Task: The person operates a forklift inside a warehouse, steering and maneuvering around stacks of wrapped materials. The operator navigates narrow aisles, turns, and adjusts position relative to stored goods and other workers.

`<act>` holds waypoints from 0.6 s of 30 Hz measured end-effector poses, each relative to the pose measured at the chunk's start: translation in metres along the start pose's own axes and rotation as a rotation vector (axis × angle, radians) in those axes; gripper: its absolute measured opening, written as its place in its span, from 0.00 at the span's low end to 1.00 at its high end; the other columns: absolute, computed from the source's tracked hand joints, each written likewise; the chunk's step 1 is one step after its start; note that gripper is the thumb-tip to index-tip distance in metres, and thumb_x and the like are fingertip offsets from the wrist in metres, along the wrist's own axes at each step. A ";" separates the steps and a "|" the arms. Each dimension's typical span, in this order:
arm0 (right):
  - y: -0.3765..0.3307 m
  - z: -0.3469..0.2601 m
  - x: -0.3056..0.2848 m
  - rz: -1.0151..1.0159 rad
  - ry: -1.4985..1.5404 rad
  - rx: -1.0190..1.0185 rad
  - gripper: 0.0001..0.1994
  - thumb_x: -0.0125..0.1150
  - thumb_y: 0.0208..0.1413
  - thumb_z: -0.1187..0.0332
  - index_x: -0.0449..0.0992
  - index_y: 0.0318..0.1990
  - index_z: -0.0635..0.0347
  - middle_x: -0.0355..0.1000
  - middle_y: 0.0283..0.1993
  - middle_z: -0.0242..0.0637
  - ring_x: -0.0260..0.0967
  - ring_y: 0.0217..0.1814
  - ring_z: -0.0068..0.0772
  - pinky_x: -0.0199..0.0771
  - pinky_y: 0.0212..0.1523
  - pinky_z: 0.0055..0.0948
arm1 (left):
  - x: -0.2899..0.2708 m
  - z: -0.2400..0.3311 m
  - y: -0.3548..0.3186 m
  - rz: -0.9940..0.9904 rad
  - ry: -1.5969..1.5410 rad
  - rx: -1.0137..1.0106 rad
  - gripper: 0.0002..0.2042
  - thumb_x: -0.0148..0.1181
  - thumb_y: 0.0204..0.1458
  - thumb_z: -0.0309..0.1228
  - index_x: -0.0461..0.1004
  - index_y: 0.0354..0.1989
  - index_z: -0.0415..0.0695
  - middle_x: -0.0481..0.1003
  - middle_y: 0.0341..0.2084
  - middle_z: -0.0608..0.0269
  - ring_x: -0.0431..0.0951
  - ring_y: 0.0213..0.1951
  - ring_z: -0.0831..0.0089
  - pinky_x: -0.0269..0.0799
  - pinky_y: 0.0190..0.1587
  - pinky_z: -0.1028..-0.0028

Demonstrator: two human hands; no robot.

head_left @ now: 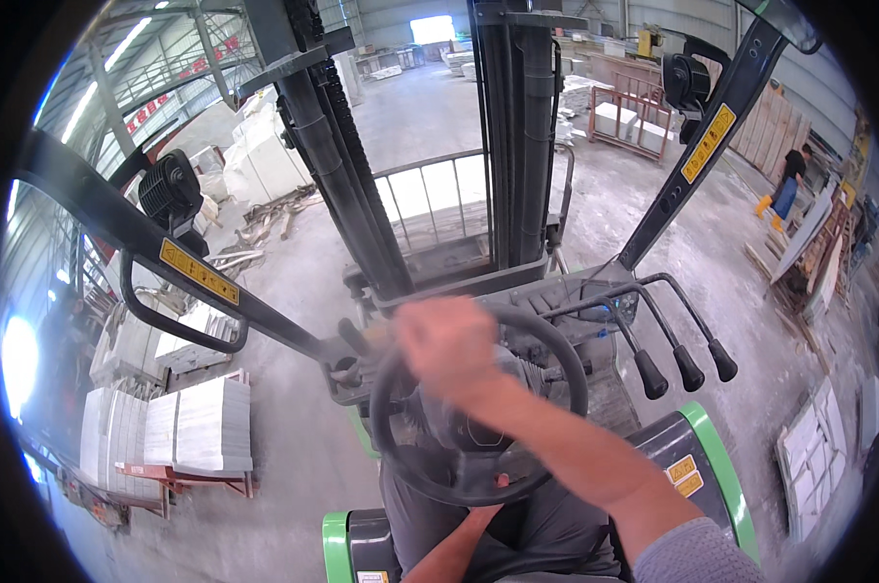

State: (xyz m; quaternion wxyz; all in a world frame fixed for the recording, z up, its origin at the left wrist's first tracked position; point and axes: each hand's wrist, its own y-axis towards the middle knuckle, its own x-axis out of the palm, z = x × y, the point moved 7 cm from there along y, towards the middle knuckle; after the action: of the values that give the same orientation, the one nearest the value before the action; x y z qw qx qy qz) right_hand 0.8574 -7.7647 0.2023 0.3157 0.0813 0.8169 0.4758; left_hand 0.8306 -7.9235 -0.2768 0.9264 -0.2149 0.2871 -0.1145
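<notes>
I sit at a forklift's black steering wheel [577, 374]. My right hand [449, 345], smeared by motion, is closed at the wheel's upper left, with my right forearm reaching across the wheel from the lower right. Whether it grips the rim or a knob there is hidden. Low down, my left hand [487, 509] is at the wheel's bottom rim above my lap. Only a fingertip and part of that hand show; the rim hides the other fingers. Three black-knobbed levers [687, 371] stand right of the wheel, with neither hand on them.
Ahead rises the forklift's dark mast [517, 136], with a barred load guard [430, 199] behind it. Pale slabs [202, 423] are stacked on a red rack at left. A person [789, 180] bends near leaning boards at right. A red metal frame [629, 121] holds white blocks farther off.
</notes>
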 end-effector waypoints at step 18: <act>0.111 0.372 0.180 -0.021 0.000 0.362 0.03 0.63 0.57 0.77 0.80 0.37 0.64 0.76 0.33 0.43 0.74 0.34 0.43 0.73 0.36 0.36 | -0.221 0.175 0.495 0.046 0.203 0.217 0.15 0.52 0.61 0.37 0.82 0.39 0.40 0.82 0.42 0.44 0.81 0.49 0.46 0.74 0.54 0.53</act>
State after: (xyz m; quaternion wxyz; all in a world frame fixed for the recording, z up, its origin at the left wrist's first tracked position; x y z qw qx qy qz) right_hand 0.9182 -7.3575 0.0856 0.3010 0.1282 0.8900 0.3178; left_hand 0.7977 -7.3553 -0.2696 0.9128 -0.0943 0.3700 -0.1447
